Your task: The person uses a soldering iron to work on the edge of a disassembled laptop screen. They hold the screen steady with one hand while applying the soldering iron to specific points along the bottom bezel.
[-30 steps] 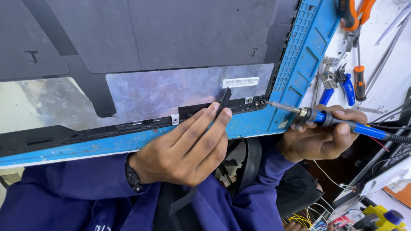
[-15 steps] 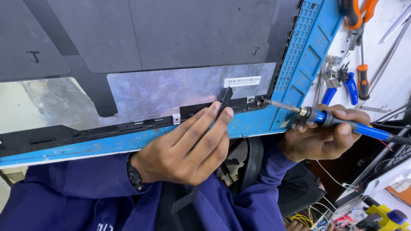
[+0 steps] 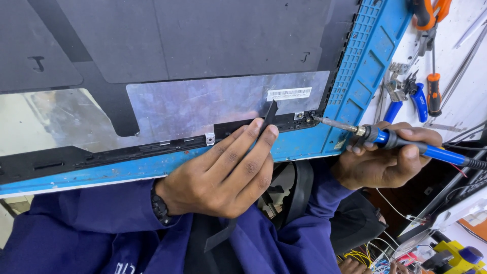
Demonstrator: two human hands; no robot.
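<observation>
Head view: left hand [image 3: 223, 175] pinches thin black strip [image 3: 269, 115], flexible, light, at laptop panel [image 3: 203, 61] corner on blue mat [image 3: 365, 76]. Right hand [image 3: 388, 162] clenches soldering iron [image 3: 406, 144]; hold by handle, tip at corner screw.

left hand [image 3: 223, 177] on black strip [image 3: 269, 115], right hand [image 3: 388, 162] gripping soldering iron [image 3: 406, 144]

Bright, even light — sharp, faint glare
</observation>
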